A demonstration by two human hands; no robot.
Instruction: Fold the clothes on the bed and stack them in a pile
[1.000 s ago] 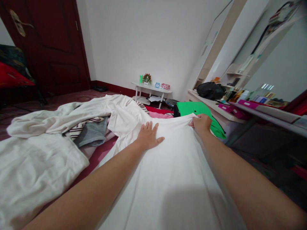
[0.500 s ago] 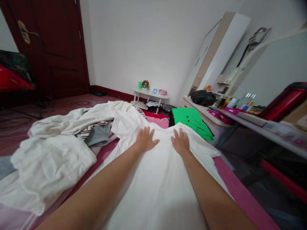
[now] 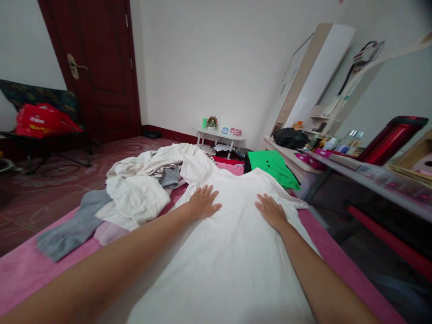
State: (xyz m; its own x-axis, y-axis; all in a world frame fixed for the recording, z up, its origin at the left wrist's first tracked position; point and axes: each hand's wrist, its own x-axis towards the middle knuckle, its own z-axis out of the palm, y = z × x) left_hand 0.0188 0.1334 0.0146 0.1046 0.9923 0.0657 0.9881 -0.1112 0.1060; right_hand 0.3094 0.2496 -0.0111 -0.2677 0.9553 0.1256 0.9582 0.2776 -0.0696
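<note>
— How does the left grip [image 3: 203,203] look from your end?
— Wide. On my feed it lies palm down with its fingers spread, pinching nothing.
— And the right grip [image 3: 272,211]?
— Just as wide, and flat too. I have both resting on the white shirt [image 3: 232,256], well apart, each near a shoulder of it.
— Where's the shirt?
— Spread over the pink cover [image 3: 20,275], neckline at the far end. I can see soft creases running down between the 2 grips.
— What's around it?
— To the left I get a rumpled white heap [image 3: 140,198] and a grey garment [image 3: 76,225] nearer the camera. Just beyond the shirt's right shoulder I see a green garment [image 3: 268,164] with dark buttons.
— Farther off?
— A low white table [image 3: 219,132] carrying a green cup [image 3: 204,122], and a red bag [image 3: 45,120] on a chair [image 3: 57,96].
</note>
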